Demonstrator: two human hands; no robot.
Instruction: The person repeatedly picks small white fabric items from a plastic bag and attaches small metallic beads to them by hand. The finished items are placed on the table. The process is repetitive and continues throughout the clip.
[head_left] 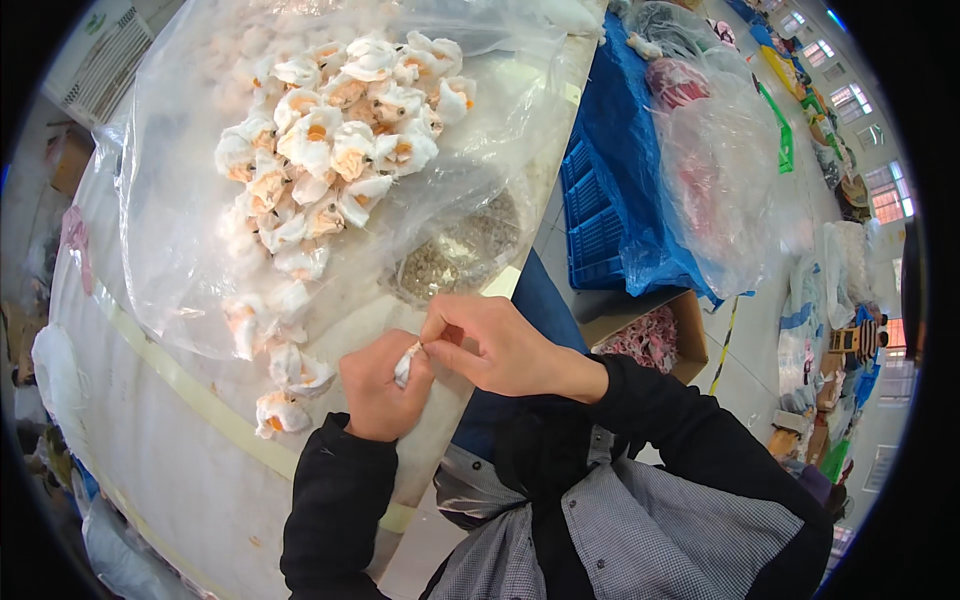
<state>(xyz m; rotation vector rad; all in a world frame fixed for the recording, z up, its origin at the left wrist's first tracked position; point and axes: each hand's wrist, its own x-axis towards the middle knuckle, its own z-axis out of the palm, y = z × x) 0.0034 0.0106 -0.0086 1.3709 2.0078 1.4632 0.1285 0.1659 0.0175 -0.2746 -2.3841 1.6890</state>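
Observation:
My left hand (385, 385) is closed around a small white plush piece (405, 366), most of it hidden in the fingers. My right hand (500, 345) meets it there, thumb and forefinger pinched at the piece's upper end; whether a finer part sits in that pinch is too small to see. Beyond and to the left of my hands lies a heap of similar fluffy white plush pieces (355, 150) with orange and peach patches, partly on and under clear plastic. A single plush piece (282, 413) lies nearest my left wrist. Just past my right hand is a clear bag (460, 245) of small greyish bits.
The pale table (180, 440) has a yellowish tape strip across it. Right of its edge stands a blue crate (593, 225) draped with blue plastic and a clear bag (720, 170) holding pinkish material. A cardboard box (690, 335) of pink shreds sits below.

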